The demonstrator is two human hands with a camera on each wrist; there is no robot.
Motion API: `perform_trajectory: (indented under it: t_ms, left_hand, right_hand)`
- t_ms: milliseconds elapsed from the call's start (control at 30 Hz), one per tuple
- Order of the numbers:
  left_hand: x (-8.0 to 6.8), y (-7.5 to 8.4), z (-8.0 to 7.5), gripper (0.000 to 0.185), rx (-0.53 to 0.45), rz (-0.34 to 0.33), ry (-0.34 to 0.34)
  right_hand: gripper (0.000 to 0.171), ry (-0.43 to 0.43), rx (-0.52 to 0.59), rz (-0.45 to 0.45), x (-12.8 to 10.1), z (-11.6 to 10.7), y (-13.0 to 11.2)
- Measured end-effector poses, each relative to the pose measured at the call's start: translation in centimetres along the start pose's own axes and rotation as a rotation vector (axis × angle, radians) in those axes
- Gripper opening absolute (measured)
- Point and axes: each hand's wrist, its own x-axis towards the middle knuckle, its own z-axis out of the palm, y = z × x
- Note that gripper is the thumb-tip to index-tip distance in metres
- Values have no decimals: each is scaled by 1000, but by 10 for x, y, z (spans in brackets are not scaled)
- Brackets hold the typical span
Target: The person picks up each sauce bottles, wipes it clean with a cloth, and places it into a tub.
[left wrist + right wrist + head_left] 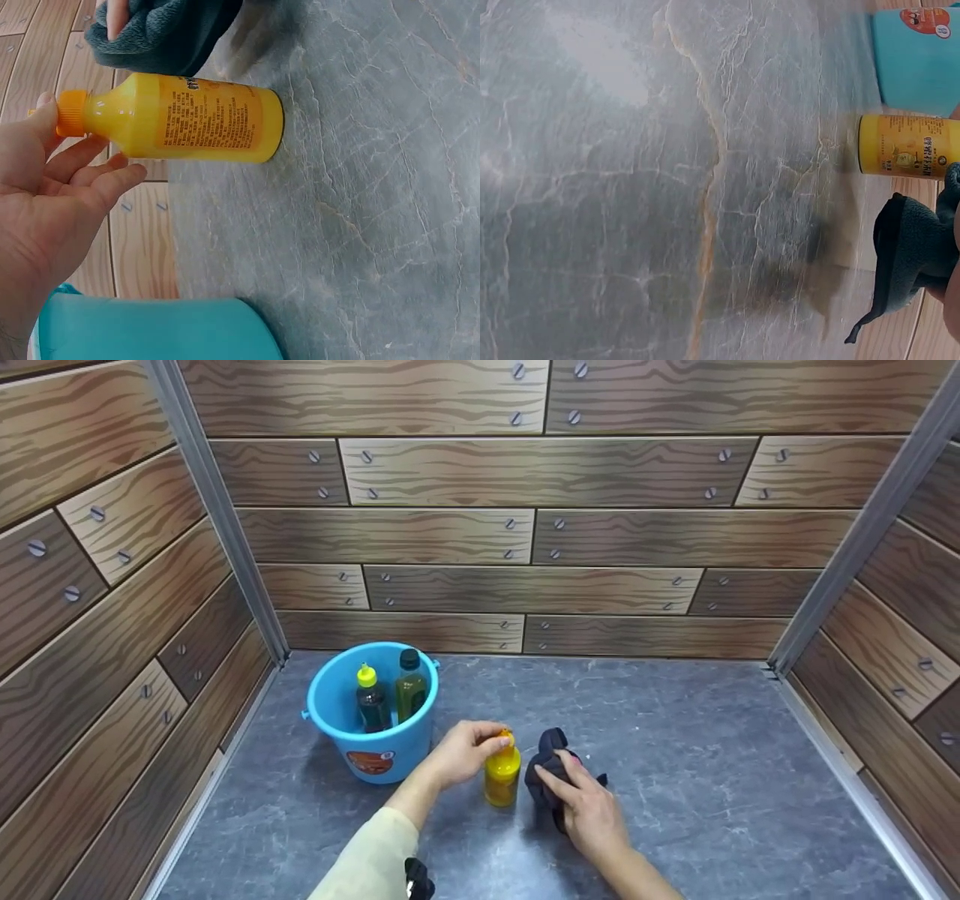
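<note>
A yellow bottle [502, 777] [202, 118] [907, 145] with an orange cap [72, 113] stands upright on the grey stone-look floor. My left hand [469, 748] [52, 176] holds it by the cap, fingers curled over the top. Just right of the bottle lies a bunched dark cloth [550, 771] [161, 34] [911, 259]. My right hand [581, 802] grips that cloth from the near side, with a finger laid over it.
A blue bucket [341, 716] [150, 330] [919, 64] stands left of the bottle, holding a dark bottle with a yellow cap [372, 701] and a green bottle with a black cap [410, 688]. Wood-plank walls close in the left, back and right sides.
</note>
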Motion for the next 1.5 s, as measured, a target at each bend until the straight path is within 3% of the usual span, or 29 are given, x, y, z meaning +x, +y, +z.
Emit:
perform_trajectory:
  t_ms: [200,400,733,967,1233,1500]
  left_hand:
    - [-3,3,4,40,-19,-9,116]
    - [-1,5,9,25,-20,-20,191]
    - [4,5,5,13,-29,-2,133]
    - [2,5,3,13,-95,-51,50]
    - [2,4,5,14,-155,-71,46]
    - [4,2,5,11,-175,-74,58]
  right_hand:
    - [67,74,17,-52,5,1,0]
    - [66,71,24,-43,8,-1,-1]
    - [69,48,38,-105,10,1,1]
    - [69,36,58,-146,13,3,-1]
    - [65,-6,87,-156,18,9,-1]
    - [61,-106,112,-110,22,12,-5]
